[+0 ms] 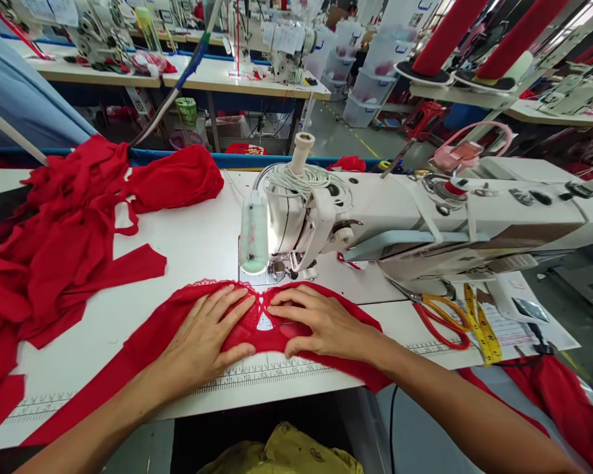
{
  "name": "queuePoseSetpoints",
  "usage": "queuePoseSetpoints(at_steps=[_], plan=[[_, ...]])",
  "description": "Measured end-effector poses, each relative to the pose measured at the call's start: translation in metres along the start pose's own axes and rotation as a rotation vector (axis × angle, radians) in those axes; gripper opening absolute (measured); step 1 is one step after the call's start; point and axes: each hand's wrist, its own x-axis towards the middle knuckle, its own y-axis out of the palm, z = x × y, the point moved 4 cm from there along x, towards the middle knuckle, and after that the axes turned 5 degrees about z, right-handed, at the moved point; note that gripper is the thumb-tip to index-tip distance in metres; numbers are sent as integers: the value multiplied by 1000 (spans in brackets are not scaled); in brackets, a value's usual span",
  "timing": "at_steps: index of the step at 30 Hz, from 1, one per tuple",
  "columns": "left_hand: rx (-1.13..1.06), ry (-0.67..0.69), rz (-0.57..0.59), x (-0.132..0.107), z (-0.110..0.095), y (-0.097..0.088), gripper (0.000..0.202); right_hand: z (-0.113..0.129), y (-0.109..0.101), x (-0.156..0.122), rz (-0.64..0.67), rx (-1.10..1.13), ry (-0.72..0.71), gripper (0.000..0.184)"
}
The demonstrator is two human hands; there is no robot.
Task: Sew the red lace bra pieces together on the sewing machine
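Note:
A red lace bra [257, 337] lies spread out on the white table in front of the sewing machine needle area. At its middle, narrow red bands cross over a small gap showing white. My left hand [205, 329] rests flat on the left part, fingers stretched toward the crossing. On the right part, my right hand [321, 322] presses down with bent fingers, its thumb apart from them. A thin dark line shows by the right fingertips; I cannot tell what it is. The sewing machine's [296, 230] presser foot [277, 270] is just beyond the lace edge.
Red fabric pieces [54, 243] are heaped at the left. Orange-handled scissors [439, 316] and a yellow tape measure [481, 326] lie at the right, beside papers. A ruler strip [257, 372] runs along the front edge. Red thread cones [449, 36] stand above the machine.

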Motion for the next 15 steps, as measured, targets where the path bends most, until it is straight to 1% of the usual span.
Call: queuePoseSetpoints(at_steps=[6, 8, 10, 12, 13, 15], plan=[[14, 1, 27, 1, 2, -3, 69, -2, 0, 1, 3, 3, -10, 67], [17, 3, 15, 1, -1, -4, 68, 0, 0, 0, -14, 2, -28, 67], [8, 7, -22, 1, -5, -9, 67, 4, -1, -2, -51, 10, -54, 64], [-14, -2, -79, 1, -11, -17, 64, 7, -2, -5, -139, 29, -44, 54], [-22, -19, -124, 1, -14, -22, 64, 8, -3, -7, -211, 25, -3, 48], [-19, -92, -246, 1, -18, -31, 67, 5, -4, -10, -361, -33, 150, 43]])
